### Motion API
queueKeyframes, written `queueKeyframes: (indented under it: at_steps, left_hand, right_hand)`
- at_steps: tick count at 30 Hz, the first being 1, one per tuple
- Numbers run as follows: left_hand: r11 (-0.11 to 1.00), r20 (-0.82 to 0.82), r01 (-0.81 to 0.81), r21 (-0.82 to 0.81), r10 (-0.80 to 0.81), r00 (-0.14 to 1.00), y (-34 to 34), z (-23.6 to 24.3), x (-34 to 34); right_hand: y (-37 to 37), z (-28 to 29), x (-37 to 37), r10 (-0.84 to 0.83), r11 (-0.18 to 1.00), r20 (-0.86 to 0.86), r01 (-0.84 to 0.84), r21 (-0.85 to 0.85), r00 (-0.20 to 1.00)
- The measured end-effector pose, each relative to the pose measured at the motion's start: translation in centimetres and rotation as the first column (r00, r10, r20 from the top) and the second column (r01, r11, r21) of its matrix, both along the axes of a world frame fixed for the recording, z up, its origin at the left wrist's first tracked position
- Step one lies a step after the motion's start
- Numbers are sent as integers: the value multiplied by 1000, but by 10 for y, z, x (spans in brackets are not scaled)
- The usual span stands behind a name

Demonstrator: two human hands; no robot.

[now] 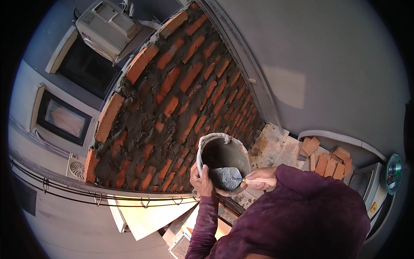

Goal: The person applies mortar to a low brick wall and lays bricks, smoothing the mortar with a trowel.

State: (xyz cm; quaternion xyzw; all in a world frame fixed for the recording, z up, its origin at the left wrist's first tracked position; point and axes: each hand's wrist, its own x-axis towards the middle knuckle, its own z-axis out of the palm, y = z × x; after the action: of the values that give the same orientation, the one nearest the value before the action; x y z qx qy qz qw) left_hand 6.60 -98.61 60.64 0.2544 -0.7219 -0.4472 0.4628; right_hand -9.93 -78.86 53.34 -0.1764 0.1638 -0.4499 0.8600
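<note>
- The left hand [202, 180] had its fingers closed over the near rim of the round grey mortar-crusted bucket [223, 160], which sat tilted against the foot of the red brick wall with rough grey mortar joints [172, 99].
- The right hand [261, 178] gripped the pale wooden handle of the steel pointed trowel [227, 178], whose blade lay inside the bucket's mouth, smeared with mortar.
- The bucket seemed to be steadied by that one hand alone; a slackened hold could likely have let it tip or slide, spilling mortar.
- A loaded blade lifted unevenly might have shed wet mortar onto the purple sleeve or the planks.
- The worn wooden planks [271, 146] lay just beside the bucket, with loose broken orange brick pieces [330, 162] heaped further right, poor footing there.
- A white air-conditioner unit [105, 26] hung well beyond the wall's top, and dark-framed windows [64, 118] showed to the left.
</note>
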Motion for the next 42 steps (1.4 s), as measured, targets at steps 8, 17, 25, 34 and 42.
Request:
queueKeyframes:
  at_steps: [8, 17, 25, 34, 42]
  left_hand:
    - [964, -136, -61, 259, 98, 986, -49, 1, -12]
    - [854, -106, -206, 478, 289, 951, -51, -30, 104]
    - [728, -25, -411, 549, 506, 862, 12, -62, 218]
    - [518, 45, -549, 656, 699, 714, 71, -95, 326]
    - [392, 131, -588, 707, 745, 654, 107, -107, 360]
  right_hand:
    - [6, 67, -43, -409, 863, 286, 469, -187, 866]
    - [-77, 180, -78, -976, -159, 197, 928, -338, -95]
    - [-272, 149, -102, -460, -443, -365, 566, -695, -809]
    - [-271, 129, -19, -992, -124, 80, 932, -342, -102]
    - [-362, 145, -101, -851, -170, -327, 805, -569, -411]
